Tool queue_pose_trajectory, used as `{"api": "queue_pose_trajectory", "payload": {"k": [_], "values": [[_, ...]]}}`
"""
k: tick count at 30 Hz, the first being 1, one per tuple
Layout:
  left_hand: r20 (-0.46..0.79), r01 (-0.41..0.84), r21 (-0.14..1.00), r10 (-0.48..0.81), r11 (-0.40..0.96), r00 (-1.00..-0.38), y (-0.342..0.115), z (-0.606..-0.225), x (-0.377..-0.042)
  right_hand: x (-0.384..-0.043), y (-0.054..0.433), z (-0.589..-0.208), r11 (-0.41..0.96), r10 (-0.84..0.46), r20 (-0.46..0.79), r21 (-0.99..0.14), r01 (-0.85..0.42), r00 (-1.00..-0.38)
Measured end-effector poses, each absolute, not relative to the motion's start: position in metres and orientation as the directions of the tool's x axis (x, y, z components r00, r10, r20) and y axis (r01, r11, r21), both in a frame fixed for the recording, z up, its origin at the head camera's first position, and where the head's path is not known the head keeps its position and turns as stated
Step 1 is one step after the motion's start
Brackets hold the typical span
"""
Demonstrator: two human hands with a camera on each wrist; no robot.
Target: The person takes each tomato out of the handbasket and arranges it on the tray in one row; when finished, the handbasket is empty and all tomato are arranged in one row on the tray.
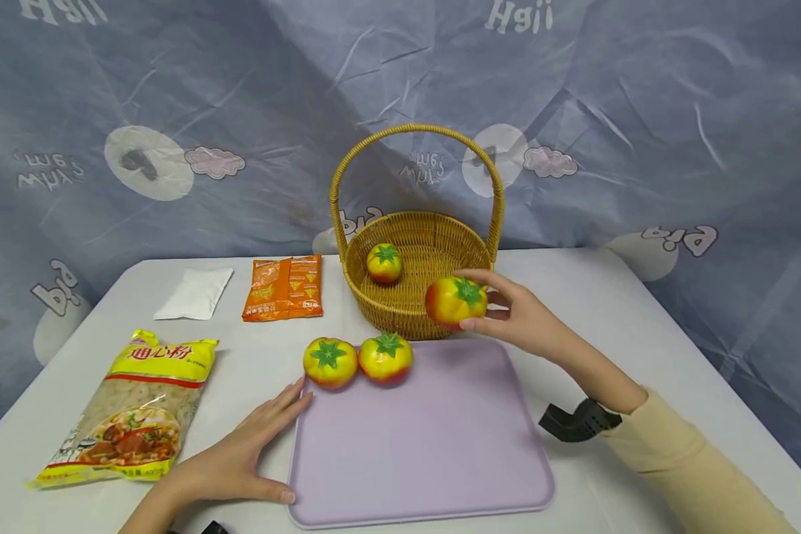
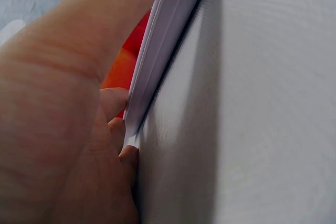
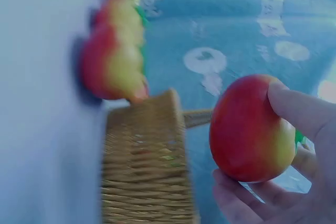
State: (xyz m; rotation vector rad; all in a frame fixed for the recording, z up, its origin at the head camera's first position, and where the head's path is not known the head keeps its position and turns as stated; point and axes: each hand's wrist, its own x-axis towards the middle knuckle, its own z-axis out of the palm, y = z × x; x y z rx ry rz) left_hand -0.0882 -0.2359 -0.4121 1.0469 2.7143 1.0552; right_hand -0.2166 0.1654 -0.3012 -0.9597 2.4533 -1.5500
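Note:
My right hand holds a yellow-red tomato between thumb and fingers, in front of the right part of the wicker basket's rim. In the right wrist view this tomato shows its red underside, clear of the basket. Inside the basket, on the left, lies another tomato. Two more tomatoes, a left one and a right one, sit side by side on the lilac tray's far left corner. My left hand rests at the tray's left edge, fingers extended, fingertips and thumb touching the rim.
Left of the tray lies a yellow-topped pasta bag. Behind it are a white packet and an orange snack bag. The basket's tall arched handle rises before a grey-blue cloth backdrop. A black strap circles my right wrist.

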Motion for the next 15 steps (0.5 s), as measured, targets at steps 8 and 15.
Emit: {"api": "queue_pose_trajectory", "payload": {"k": [8,15], "values": [[0.183,0.572,0.621,0.611,0.536,-0.77,-0.236,-0.411,-0.09,-0.197,0.167,-0.351,0.368,-0.594,0.193,-0.799,-0.476,-0.781],[0.193,0.575,0.623,0.608,0.53,-0.77,-0.236,-0.412,-0.089,-0.197,0.159,-0.373,0.391,-0.591,0.193,-0.78,-0.488,-0.783]]}}
